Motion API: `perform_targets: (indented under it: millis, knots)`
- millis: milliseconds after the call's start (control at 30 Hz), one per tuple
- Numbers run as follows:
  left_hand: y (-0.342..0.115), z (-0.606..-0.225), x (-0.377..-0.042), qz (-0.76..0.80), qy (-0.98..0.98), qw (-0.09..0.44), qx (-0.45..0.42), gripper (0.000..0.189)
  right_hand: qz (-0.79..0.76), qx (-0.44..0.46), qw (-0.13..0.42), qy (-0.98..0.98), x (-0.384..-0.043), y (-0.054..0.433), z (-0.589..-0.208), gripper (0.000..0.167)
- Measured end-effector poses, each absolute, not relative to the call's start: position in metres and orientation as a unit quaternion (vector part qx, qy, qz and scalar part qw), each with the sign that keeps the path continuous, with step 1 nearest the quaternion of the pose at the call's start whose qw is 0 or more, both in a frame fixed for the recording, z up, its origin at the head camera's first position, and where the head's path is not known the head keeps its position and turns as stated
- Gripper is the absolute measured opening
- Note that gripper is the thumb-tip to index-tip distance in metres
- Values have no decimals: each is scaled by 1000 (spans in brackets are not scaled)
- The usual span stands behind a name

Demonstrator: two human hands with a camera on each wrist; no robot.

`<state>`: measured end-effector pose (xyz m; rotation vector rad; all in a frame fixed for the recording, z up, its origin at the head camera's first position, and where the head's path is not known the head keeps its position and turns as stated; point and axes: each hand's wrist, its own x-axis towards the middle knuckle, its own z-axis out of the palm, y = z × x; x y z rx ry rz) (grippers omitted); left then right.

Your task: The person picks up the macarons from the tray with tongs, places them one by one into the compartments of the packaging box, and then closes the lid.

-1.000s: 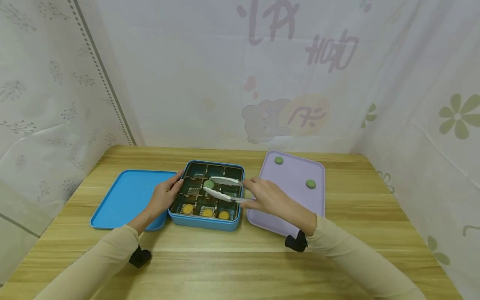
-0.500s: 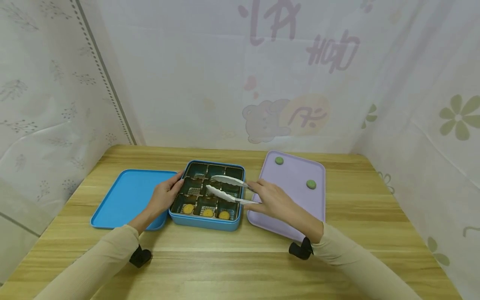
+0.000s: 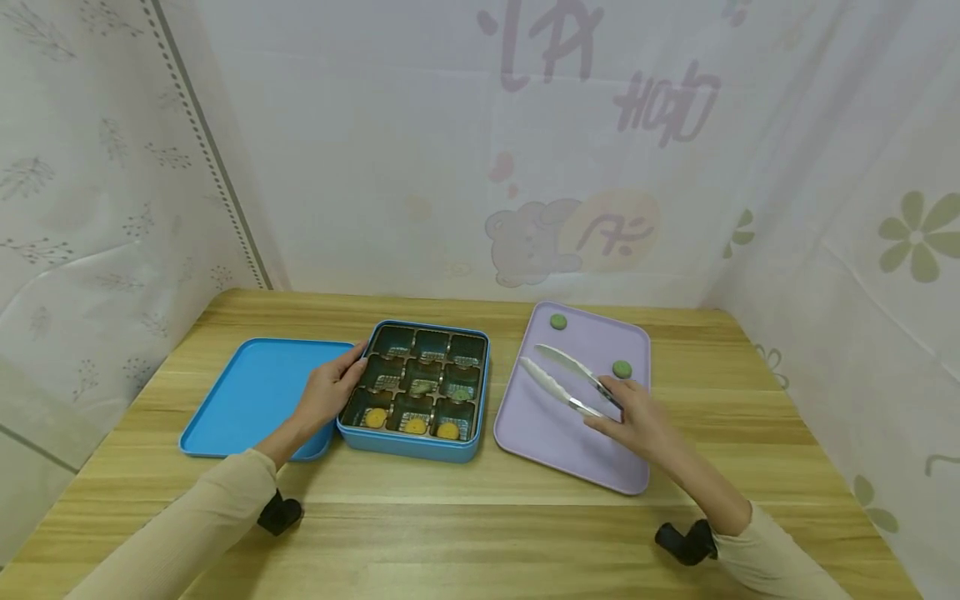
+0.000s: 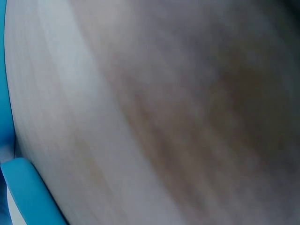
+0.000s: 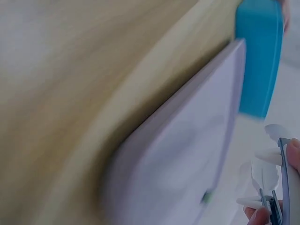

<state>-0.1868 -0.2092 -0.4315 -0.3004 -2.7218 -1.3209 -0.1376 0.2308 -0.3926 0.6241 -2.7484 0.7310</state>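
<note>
In the head view, my right hand (image 3: 630, 421) holds a pair of tongs (image 3: 558, 379) with white scalloped tips. The tips are spread, with nothing between them, over the lilac tray (image 3: 525, 433). Two round green cookies (image 3: 622, 368) lie on that tray. My left hand (image 3: 330, 393) touches the left side of a blue box (image 3: 408, 446), its fingers fairly straight. The box has a dark divided insert. Yellow cookies (image 3: 415, 426) fill the front row, one per compartment. Green cookies (image 3: 461, 394) lie in the middle row's centre and right compartments.
A flat blue lid or tray (image 3: 258, 392) lies left of the box, behind my left forearm. The wooden table (image 3: 450, 533) meets patterned white cloth (image 3: 390, 167) at the back and sides. In the left wrist view, mostly blurred table shows.
The tongs let go of a green cookie, which now lies in the box's centre compartment. My right hand has moved right with the tongs, over the lilac tray. My left hand stayed put.
</note>
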Motion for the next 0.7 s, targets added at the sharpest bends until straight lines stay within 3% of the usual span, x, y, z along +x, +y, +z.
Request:
perform_targets:
  millis: [333, 700]
  knots:
    - [-209, -431, -186, -436, -893, 48, -98, 47, 200, 114, 92, -969, -122, 305, -394, 54]
    - [-210, -432, -187, -430, -896, 48, -99, 47, 144, 102, 74, -982, -117, 324, -391, 53]
